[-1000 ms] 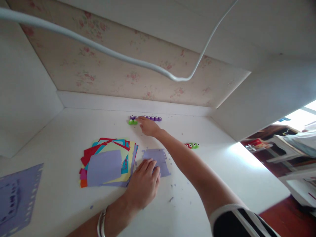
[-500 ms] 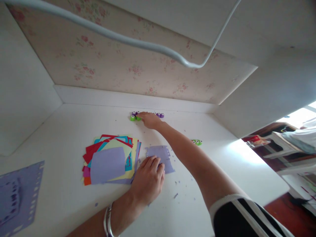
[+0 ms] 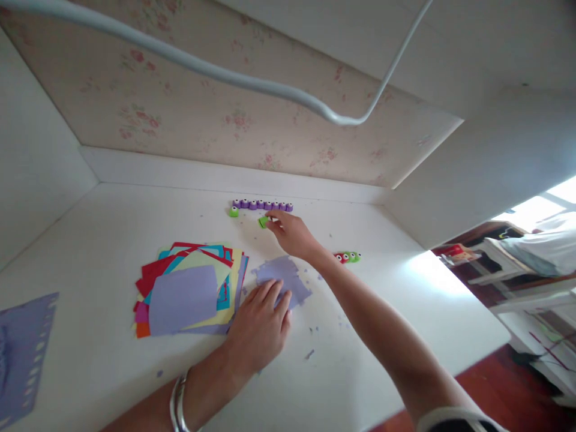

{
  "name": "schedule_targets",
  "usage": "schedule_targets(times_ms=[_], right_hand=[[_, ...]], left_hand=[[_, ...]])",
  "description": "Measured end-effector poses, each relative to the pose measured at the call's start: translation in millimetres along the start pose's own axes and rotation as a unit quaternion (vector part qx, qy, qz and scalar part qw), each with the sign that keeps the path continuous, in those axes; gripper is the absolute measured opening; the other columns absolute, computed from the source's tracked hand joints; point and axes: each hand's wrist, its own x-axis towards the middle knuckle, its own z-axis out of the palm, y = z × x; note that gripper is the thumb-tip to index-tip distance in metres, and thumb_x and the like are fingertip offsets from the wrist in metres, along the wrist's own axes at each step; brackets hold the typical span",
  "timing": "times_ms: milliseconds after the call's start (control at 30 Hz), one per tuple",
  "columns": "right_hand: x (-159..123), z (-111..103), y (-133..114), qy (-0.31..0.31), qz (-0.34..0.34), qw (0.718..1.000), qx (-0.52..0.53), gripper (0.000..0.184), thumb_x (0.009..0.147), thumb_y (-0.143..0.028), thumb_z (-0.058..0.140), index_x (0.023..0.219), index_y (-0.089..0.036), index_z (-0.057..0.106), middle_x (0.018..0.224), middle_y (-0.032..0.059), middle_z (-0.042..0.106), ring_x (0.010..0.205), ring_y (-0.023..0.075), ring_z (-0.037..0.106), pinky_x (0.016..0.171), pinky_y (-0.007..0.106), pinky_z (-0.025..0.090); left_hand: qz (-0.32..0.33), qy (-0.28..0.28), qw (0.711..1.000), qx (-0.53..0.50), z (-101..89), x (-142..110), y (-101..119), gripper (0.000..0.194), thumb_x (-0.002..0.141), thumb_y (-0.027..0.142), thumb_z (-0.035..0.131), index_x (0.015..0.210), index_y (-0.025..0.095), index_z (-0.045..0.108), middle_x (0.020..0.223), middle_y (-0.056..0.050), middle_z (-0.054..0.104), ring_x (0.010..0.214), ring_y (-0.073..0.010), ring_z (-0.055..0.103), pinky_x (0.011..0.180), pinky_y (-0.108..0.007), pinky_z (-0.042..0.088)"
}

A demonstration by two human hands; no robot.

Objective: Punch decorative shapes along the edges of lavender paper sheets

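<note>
The left hand (image 3: 258,330) lies palm-down, loosely spread, on a lilac sheet (image 3: 294,283) just right of the stack (image 3: 182,303), likely to keep it from sliding. Beyond the stack and to its right, the right hand (image 3: 291,234) pinches a green punch (image 3: 263,222), probably by its fingertips because it is so small. Purple punches (image 3: 261,205) line up past the stack, perhaps for sorting; red and green punches (image 3: 348,257) sit well right of it. The stack is fanned, smooth coloured paper; the sheet is ragged-edged; the punches look like rounded plastic with white, dark-centred knobs.
</note>
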Motion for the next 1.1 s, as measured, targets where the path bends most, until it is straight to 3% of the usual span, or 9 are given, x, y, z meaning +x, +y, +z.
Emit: schedule_targets(times_ms=[100, 167, 233, 333, 500, 667, 800, 933, 1100], right_hand=[[-68.3, -6.5, 0.5, 0.046, 0.096, 0.953, 0.284, 0.027, 0.096, -0.040, 0.057, 0.118, -0.023, 0.060, 0.093, 0.0045, 0.072, 0.084, 0.0191, 0.071, 0.076, 0.034, 0.057], [-109.4, -7.8, 5.6, 0.096, 0.130, 0.906, 0.390, 0.028, 0.092, -0.044, 0.062, 0.112, -0.025, 0.064, 0.095, 0.0031, 0.070, 0.080, 0.0171, 0.069, 0.074, 0.035, 0.059], [-139.9, -7.8, 13.9, 0.161, 0.157, 0.869, 0.440, 0.025, 0.091, -0.045, 0.063, 0.107, -0.026, 0.067, 0.093, 0.0019, 0.069, 0.078, 0.0159, 0.067, 0.073, 0.035, 0.060], [-164.9, -6.1, 28.7, 0.216, 0.195, 0.841, 0.456, 0.024, 0.087, -0.046, 0.069, 0.102, -0.027, 0.070, 0.095, 0.0016, 0.068, 0.076, 0.0156, 0.066, 0.071, 0.035, 0.061], [-175.7, -6.1, 43.2, 0.224, 0.238, 0.806, 0.492, 0.025, 0.084, -0.045, 0.073, 0.101, -0.027, 0.072, 0.090, 0.0005, 0.069, 0.071, 0.0144, 0.066, 0.070, 0.033, 0.061], [-174.8, -15.8, 35.9, 0.189, 0.279, 0.714, 0.614, 0.023, 0.083, -0.043, 0.075, 0.095, -0.024, 0.074, 0.082, 0.0009, 0.069, 0.062, 0.0124, 0.064, 0.061, 0.026, 0.057], [-173.6, -21.5, 35.6, 0.148, 0.324, 0.648, 0.673, 0.023, 0.082, -0.042, 0.075, 0.096, -0.024, 0.074, 0.082, 0.0016, 0.071, 0.059, 0.0125, 0.064, 0.058, 0.027, 0.059], [-173.5, -22.8, 42.2, 0.140, 0.333, 0.635, 0.683, 0.020, 0.086, -0.044, 0.071, 0.092, -0.025, 0.074, 0.083, 0.0010, 0.072, 0.058, 0.0121, 0.064, 0.059, 0.026, 0.060], [-171.0, -23.7, 43.1, 0.186, 0.317, 0.632, 0.682, 0.017, 0.086, -0.038, 0.072, 0.093, -0.023, 0.074, 0.087, 0.0015, 0.071, 0.060, 0.0108, 0.062, 0.058, 0.023, 0.058]], left_hand=[[-0.001, 0.009, 1.000, -0.009, 1.0, -0.2, -1.9, 0.035, 0.092, 0.020, 0.050, 0.125, 0.013, 0.062, 0.138, -0.016, 0.056, 0.130, -0.0302, 0.051, 0.107, -0.047, 0.046], [-0.006, 0.026, 0.999, -0.021, 0.5, 0.6, -3.8, 0.036, 0.092, 0.015, 0.046, 0.124, 0.011, 0.062, 0.140, -0.017, 0.054, 0.133, -0.0294, 0.048, 0.110, -0.046, 0.044], [-0.019, 0.043, 0.998, -0.035, -0.8, 2.2, -5.6, 0.037, 0.091, 0.010, 0.043, 0.123, 0.011, 0.062, 0.138, -0.015, 0.054, 0.134, -0.0281, 0.046, 0.113, -0.046, 0.042], [-0.041, 0.047, 0.997, -0.036, -3.2, 4.7, -6.3, 0.034, 0.091, 0.011, 0.045, 0.120, 0.014, 0.062, 0.134, -0.013, 0.056, 0.132, -0.0281, 0.047, 0.113, -0.048, 0.041], [-0.060, 0.043, 0.997, -0.038, -8.4, 6.8, -3.5, 0.039, 0.088, 0.014, 0.049, 0.126, 0.014, 0.057, 0.139, -0.015, 0.052, 0.135, -0.0308, 0.044, 0.113, -0.052, 0.040], [-0.141, 0.070, 0.980, -0.122, -9.2, 11.2, -9.6, 0.040, 0.086, 0.009, 0.041, 0.121, 0.018, 0.058, 0.135, -0.010, 0.055, 0.132, -0.0235, 0.048, 0.113, -0.047, 0.040], [-0.252, 0.095, 0.938, -0.219, -4.6, 16.9, -24.8, 0.036, 0.085, 0.016, 0.043, 0.116, 0.021, 0.060, 0.134, -0.007, 0.057, 0.127, -0.0228, 0.053, 0.104, -0.042, 0.048], [-0.313, 0.089, 0.904, -0.277, -7.4, 22.3, -34.5, 0.038, 0.083, 0.018, 0.045, 0.117, 0.022, 0.061, 0.124, -0.006, 0.063, 0.111, -0.0203, 0.062, 0.090, -0.035, 0.054], [-0.317, 0.036, 0.920, -0.226, -14.5, 27.4, -34.4, 0.038, 0.087, 0.029, 0.052, 0.123, 0.019, 0.059, 0.110, -0.006, 0.064, 0.092, -0.0194, 0.065, 0.084, -0.035, 0.054]])
